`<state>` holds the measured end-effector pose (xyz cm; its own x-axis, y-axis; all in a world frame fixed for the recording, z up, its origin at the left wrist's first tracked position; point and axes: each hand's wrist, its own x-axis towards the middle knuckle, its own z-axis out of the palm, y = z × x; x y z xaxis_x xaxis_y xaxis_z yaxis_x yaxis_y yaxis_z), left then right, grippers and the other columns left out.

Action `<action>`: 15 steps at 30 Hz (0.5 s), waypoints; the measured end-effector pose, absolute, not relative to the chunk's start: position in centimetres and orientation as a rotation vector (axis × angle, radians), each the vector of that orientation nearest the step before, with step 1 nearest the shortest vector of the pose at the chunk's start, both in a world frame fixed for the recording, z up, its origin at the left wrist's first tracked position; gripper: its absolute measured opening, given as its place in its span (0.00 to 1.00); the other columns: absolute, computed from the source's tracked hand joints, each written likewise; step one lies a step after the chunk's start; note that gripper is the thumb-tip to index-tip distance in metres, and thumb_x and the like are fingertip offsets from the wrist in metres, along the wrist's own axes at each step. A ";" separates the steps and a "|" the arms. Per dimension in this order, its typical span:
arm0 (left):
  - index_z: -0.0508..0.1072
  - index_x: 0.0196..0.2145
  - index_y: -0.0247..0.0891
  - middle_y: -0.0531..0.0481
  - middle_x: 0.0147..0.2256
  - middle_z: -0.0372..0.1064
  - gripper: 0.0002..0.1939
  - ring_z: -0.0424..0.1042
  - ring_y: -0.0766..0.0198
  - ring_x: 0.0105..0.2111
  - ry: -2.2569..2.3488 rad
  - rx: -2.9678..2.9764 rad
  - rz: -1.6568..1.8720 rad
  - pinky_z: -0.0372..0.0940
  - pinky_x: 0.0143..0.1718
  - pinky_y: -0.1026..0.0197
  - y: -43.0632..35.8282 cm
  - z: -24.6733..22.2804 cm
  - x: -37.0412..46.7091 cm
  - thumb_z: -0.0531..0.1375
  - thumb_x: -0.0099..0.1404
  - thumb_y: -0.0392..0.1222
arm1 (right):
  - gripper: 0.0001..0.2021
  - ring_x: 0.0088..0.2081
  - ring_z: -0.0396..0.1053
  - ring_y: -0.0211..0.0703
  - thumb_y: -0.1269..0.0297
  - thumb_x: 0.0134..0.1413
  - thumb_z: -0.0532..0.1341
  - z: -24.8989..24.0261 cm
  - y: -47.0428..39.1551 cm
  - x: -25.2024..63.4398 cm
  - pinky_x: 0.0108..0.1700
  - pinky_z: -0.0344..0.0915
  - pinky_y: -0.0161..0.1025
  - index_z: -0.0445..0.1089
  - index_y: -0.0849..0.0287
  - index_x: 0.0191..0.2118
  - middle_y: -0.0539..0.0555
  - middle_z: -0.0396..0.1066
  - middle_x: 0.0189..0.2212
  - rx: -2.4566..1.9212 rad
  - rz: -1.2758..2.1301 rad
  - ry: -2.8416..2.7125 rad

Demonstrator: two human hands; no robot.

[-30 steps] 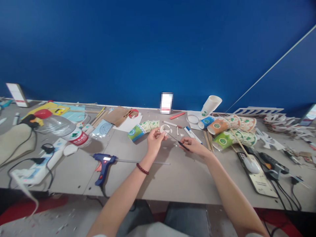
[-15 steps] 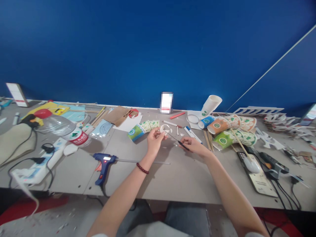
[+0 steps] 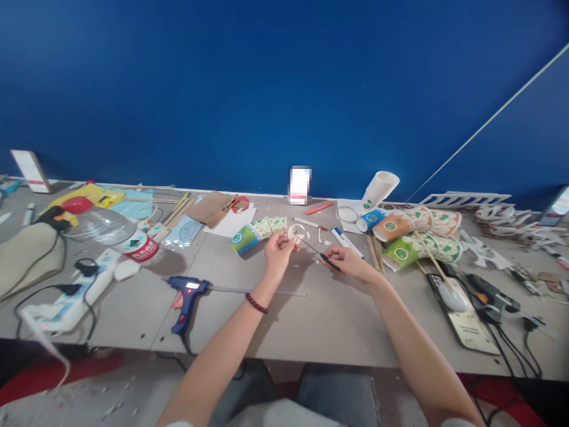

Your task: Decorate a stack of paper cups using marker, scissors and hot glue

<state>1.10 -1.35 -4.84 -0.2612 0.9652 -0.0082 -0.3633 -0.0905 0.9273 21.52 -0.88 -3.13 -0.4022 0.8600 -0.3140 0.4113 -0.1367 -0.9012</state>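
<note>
In the head view my left hand (image 3: 279, 244) pinches a small white round piece (image 3: 299, 229) with gaps cut through it, at the middle of the table. My right hand (image 3: 345, 261) is closed around a black-handled tool (image 3: 329, 261) with a thin metal blade. The tool's tip reaches the white piece, near my left fingers; whether it touches is too small to tell. Beside my left hand lies a row of nested patterned paper cups (image 3: 258, 233). Small white scraps (image 3: 328, 242) and a marker (image 3: 311, 223) lie just beyond the hands.
A blue glue gun (image 3: 190, 296) with a long glue stick lies at left, near a plastic bottle (image 3: 120, 234) and a power strip (image 3: 84, 290). On the right are more paper cups (image 3: 402, 252), wooden sticks (image 3: 376, 252), a phone-like slab (image 3: 471, 326) and cables. A phone (image 3: 300, 185) stands against the blue wall.
</note>
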 end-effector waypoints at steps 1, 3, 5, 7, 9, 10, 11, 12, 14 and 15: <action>0.69 0.38 0.36 0.51 0.27 0.72 0.22 0.75 0.62 0.24 1.076 0.813 1.583 0.71 0.29 0.59 -1.3 -4.8 1.1 0.69 0.47 0.46 | 0.21 0.20 0.52 0.30 0.44 0.43 0.65 -3.1 -0.9 21.5 0.21 0.49 0.31 0.65 0.59 0.29 0.44 0.59 0.17 -1.422 1.555 -1.747; 0.68 0.38 0.36 0.52 0.26 0.71 0.22 0.75 0.63 0.24 1.071 0.806 1.586 0.71 0.29 0.60 -1.3 -4.8 1.1 0.69 0.46 0.46 | 0.21 0.19 0.52 0.30 0.44 0.43 0.65 -3.1 -0.9 21.5 0.21 0.48 0.31 0.66 0.59 0.29 0.44 0.59 0.17 -1.424 1.552 -1.749; 0.68 0.38 0.36 0.53 0.25 0.71 0.23 0.75 0.62 0.24 1.068 0.797 1.588 0.71 0.29 0.60 -1.3 -4.8 1.1 0.69 0.46 0.46 | 0.20 0.19 0.52 0.30 0.45 0.43 0.65 -3.1 -0.9 21.6 0.21 0.48 0.31 0.66 0.59 0.28 0.44 0.59 0.17 -1.420 1.543 -1.748; 0.68 0.38 0.36 0.53 0.25 0.71 0.23 0.74 0.62 0.24 1.076 0.795 1.586 0.71 0.29 0.60 -1.4 -4.7 1.1 0.69 0.46 0.46 | 0.20 0.19 0.52 0.30 0.45 0.43 0.65 -3.2 -0.8 21.6 0.21 0.48 0.31 0.67 0.59 0.28 0.44 0.59 0.17 -1.415 1.548 -1.727; 0.68 0.38 0.36 0.53 0.26 0.71 0.23 0.74 0.62 0.24 1.086 0.805 1.581 0.70 0.29 0.60 -1.4 -4.7 1.1 0.69 0.46 0.47 | 0.20 0.19 0.53 0.31 0.44 0.43 0.65 -3.3 -0.8 21.6 0.20 0.48 0.31 0.66 0.59 0.28 0.45 0.59 0.16 -1.421 1.560 -1.677; 0.68 0.38 0.36 0.53 0.26 0.71 0.23 0.74 0.62 0.25 1.090 0.810 1.581 0.70 0.29 0.60 -1.4 -4.8 1.1 0.69 0.47 0.47 | 0.21 0.18 0.53 0.31 0.44 0.43 0.65 -3.3 -0.8 21.6 0.19 0.47 0.31 0.66 0.58 0.28 0.45 0.58 0.16 -1.429 1.563 -1.644; 0.68 0.38 0.36 0.52 0.26 0.71 0.23 0.74 0.62 0.25 1.093 0.811 1.583 0.70 0.29 0.60 -1.4 -4.8 1.1 0.69 0.47 0.47 | 0.21 0.18 0.54 0.32 0.43 0.43 0.64 -3.4 -0.7 21.6 0.18 0.47 0.31 0.66 0.58 0.28 0.45 0.58 0.16 -1.437 1.562 -1.613; 0.69 0.38 0.36 0.52 0.26 0.71 0.23 0.74 0.63 0.25 1.096 0.807 1.586 0.70 0.28 0.60 -1.3 -4.9 1.0 0.69 0.47 0.47 | 0.21 0.18 0.55 0.32 0.43 0.42 0.64 -3.4 -0.7 21.6 0.18 0.47 0.31 0.65 0.58 0.27 0.45 0.59 0.16 -1.443 1.559 -1.589; 0.69 0.38 0.35 0.53 0.26 0.70 0.23 0.73 0.64 0.24 1.104 0.789 1.603 0.69 0.27 0.60 -1.2 -5.2 0.9 0.69 0.47 0.48 | 0.20 0.19 0.58 0.33 0.44 0.41 0.65 -3.5 -0.6 21.6 0.18 0.49 0.31 0.65 0.58 0.27 0.46 0.61 0.17 -1.451 1.549 -1.577; 0.70 0.38 0.35 0.53 0.25 0.69 0.23 0.72 0.64 0.23 1.108 0.779 1.617 0.69 0.27 0.60 -1.1 -5.3 0.9 0.68 0.47 0.48 | 0.20 0.19 0.59 0.34 0.45 0.41 0.66 -3.5 -0.6 21.7 0.19 0.52 0.31 0.65 0.58 0.26 0.47 0.62 0.17 -1.458 1.537 -1.585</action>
<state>0.88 -1.11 -5.29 -0.3066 0.9516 -0.0229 -0.3647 -0.0952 0.9263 21.66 -0.59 -3.49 -0.3088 0.8969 -0.3166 0.3442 -0.2050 -0.9163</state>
